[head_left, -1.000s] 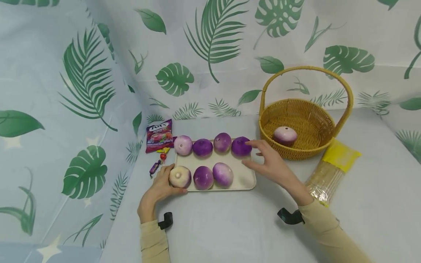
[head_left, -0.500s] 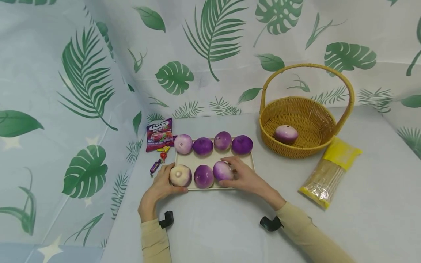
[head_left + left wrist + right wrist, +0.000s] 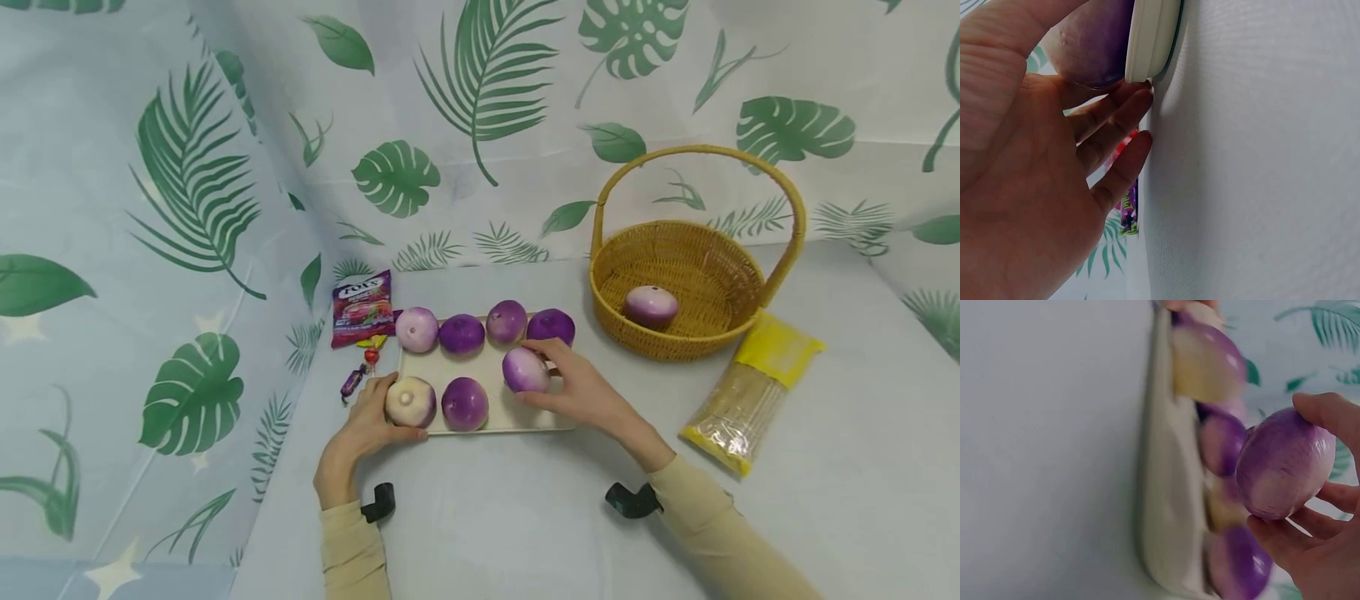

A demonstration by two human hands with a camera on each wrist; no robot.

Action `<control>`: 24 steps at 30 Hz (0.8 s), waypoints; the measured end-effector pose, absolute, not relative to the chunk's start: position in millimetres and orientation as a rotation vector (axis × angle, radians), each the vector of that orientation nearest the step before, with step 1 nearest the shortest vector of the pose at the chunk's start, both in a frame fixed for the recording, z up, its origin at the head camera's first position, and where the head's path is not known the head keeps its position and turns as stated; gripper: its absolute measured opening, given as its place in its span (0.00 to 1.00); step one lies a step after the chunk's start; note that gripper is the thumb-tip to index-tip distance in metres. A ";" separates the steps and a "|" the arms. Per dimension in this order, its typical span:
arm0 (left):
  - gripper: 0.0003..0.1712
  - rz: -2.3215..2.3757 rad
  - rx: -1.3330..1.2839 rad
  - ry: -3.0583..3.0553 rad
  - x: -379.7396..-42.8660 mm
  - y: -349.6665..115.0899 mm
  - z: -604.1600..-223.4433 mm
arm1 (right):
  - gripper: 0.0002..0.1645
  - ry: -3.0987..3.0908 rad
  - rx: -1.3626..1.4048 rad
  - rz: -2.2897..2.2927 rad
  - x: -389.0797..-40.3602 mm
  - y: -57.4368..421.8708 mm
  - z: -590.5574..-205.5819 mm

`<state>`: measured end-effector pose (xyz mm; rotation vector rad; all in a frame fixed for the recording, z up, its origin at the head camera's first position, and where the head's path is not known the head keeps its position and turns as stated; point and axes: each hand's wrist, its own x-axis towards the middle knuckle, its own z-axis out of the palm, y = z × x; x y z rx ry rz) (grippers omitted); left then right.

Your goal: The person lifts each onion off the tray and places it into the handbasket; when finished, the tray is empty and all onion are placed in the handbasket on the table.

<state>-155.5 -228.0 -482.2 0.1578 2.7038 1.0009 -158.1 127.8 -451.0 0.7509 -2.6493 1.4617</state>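
Observation:
My right hand (image 3: pixel 581 393) grips a purple-and-white turnip (image 3: pixel 524 370) between thumb and fingers, lifted over the right part of a cream tray (image 3: pixel 551 417). The right wrist view shows that same turnip (image 3: pixel 1285 465) held apart from the tray. My left hand (image 3: pixel 365 429) holds the tray's near left corner, its thumb along the front edge and fingers at the left side. Close against that hand is a whitish turnip (image 3: pixel 410 402); a purple turnip (image 3: pixel 465 404) sits to its right. Along the tray's back stand several more turnips (image 3: pixel 462 334), the rightmost partly hidden behind my right hand.
A wicker basket (image 3: pixel 682 340) with a tall handle stands at the back right, one turnip (image 3: pixel 652 306) inside it. A yellow-ended packet (image 3: pixel 750 396) lies in front. Left of the tray are a purple candy bag (image 3: pixel 363 310), a red lollipop (image 3: pixel 371 356) and a wrapped candy (image 3: pixel 352 380).
My right hand came left from beside the back row, took the front row's rightmost turnip and raised it, shifting slightly back and right. My left hand stayed at the tray corner.

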 end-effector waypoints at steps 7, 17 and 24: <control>0.68 0.991 0.158 2.706 -156.2 -228.3 -483.9 | 0.45 -2.623 0.524 1.437 -174.5 170.4 -419.2; 0.69 0.973 0.154 2.729 -155.9 -231.3 -488.3 | 0.48 -2.644 0.190 1.315 -210.8 231.5 -401.4; 0.68 0.991 0.155 2.720 -156.1 -230.2 -488.4 | 0.51 -2.688 0.100 1.248 -229.5 254.0 -407.1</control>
